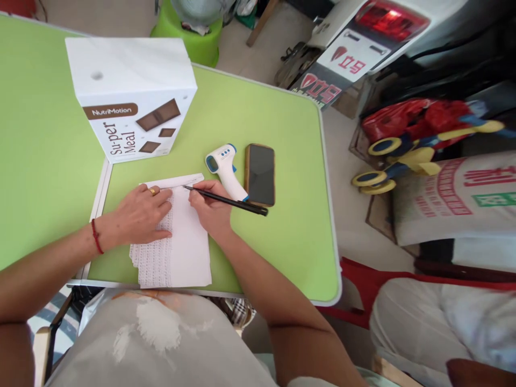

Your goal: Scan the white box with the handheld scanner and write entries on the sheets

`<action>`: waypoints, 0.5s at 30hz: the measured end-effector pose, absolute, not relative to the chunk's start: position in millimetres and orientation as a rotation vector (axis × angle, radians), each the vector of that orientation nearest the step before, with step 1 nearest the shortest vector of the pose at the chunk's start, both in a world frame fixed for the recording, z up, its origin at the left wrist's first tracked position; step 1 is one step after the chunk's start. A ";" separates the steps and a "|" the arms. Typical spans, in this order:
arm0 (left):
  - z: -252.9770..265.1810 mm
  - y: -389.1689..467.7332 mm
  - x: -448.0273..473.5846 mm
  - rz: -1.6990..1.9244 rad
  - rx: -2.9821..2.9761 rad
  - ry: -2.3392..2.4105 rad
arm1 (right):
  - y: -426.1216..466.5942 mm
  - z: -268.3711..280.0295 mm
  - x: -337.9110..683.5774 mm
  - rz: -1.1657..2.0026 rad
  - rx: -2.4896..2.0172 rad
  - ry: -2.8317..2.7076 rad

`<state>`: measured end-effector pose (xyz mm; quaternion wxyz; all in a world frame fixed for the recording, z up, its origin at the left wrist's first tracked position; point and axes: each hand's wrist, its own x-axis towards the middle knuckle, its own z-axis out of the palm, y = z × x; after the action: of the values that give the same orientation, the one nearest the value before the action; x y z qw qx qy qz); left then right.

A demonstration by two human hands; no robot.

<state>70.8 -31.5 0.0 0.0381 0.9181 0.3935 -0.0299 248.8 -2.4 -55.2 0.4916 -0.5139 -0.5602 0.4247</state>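
My right hand [212, 209] grips a black pen [229, 201], its tip at the upper part of a white sheet of paper [191, 252]. Spread across the left part of the paper, my left hand [141, 215] lies flat with its fingers apart and a ring on one of them. Rows of small print or pattern run down the sheet's left side, where several layered edges show. Just beyond my right hand lies a white and blue infrared thermometer [228, 172]. A dark phone [260, 174] in a brown case rests beside the thermometer.
On the green table [298, 231] a white "Su-per Meal" box [133, 97] stands upright at the far left. A green stool [185, 32] is behind the table. To the right are a vehicle's rear [355, 48], a printed sack [455, 199] and a red chair [358, 279].
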 end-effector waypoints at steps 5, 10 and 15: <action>-6.6 -41.5 94.0 -0.197 2.845 1.365 | -0.4 -57.7 248.3 0.950 -1.259 -1.514; -18.0 -52.1 97.3 -0.119 2.837 1.428 | 1.6 -56.6 250.9 0.925 -1.293 -1.502; -19.9 -52.0 94.6 -0.125 2.804 1.396 | 2.9 -55.4 249.8 0.876 -1.303 -1.518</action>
<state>94.6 -52.0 -19.9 0.0036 0.8945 0.4452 -0.0397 249.8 2.9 -55.4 0.4609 -0.5295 -0.6168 0.3560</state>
